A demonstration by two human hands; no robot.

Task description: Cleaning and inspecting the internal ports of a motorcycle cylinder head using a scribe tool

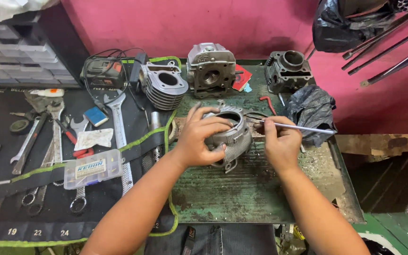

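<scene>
Left hand [199, 139]: fingers curled over the near side of the grey finned cast-metal engine cylinder [228, 134], gripping it where it rests at mid-bench. Right hand [282, 144]: closed on a thin straight silver metal rod [298, 127], tip pointing at the cylinder's rim, far end sticking out to the right.

Count of engine castings: four. One held; three in a row along the back: a finned silver cylinder [165, 85], a boxy grey cylinder head [211, 68], a dark finned cylinder [287, 70].

Worn green metal benchtop [242, 193]: scratched paint, bare room toward the near edge. Crumpled black plastic bag [311, 109] sits just beyond the right hand. Left: black fabric tool roll [48, 208] with several steel spanners and one clear plastic parts box [93, 168].
</scene>
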